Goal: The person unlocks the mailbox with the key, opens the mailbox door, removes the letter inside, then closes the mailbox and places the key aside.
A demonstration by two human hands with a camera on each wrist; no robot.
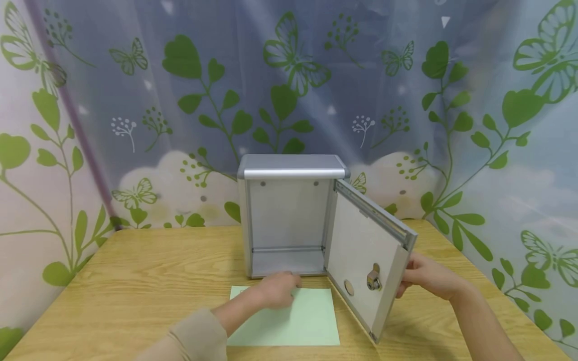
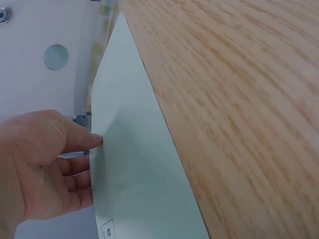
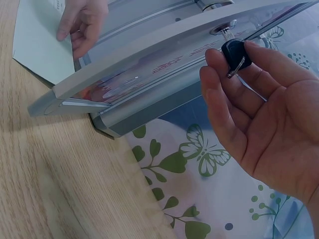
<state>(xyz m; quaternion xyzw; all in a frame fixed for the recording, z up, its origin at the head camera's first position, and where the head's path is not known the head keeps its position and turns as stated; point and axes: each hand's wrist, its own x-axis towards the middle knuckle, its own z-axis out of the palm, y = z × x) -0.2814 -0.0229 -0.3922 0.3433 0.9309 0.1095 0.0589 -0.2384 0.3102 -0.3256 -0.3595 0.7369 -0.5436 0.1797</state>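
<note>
A pale green envelope (image 1: 311, 321) with a small printed box near one corner lies before the open metal letter box (image 1: 293, 165). My left hand (image 1: 275, 291) pinches its far edge, thumb on top and the other fingers beneath, as the left wrist view shows. The box door (image 1: 356, 230) swings out to the right, with a lock cam (image 1: 374, 280) and a round hole on its inner side. Behind the door, my right hand (image 3: 269, 109) holds a black-headed key (image 3: 234, 54), whose blade sits in the door lock (image 3: 223, 27).
The box stands on a wood-grain table (image 1: 171, 271), near its back edge. A curtain (image 1: 203, 100) printed with leaves and butterflies hangs behind and along both sides. The door's lower corner reaches forward beside the envelope's right edge.
</note>
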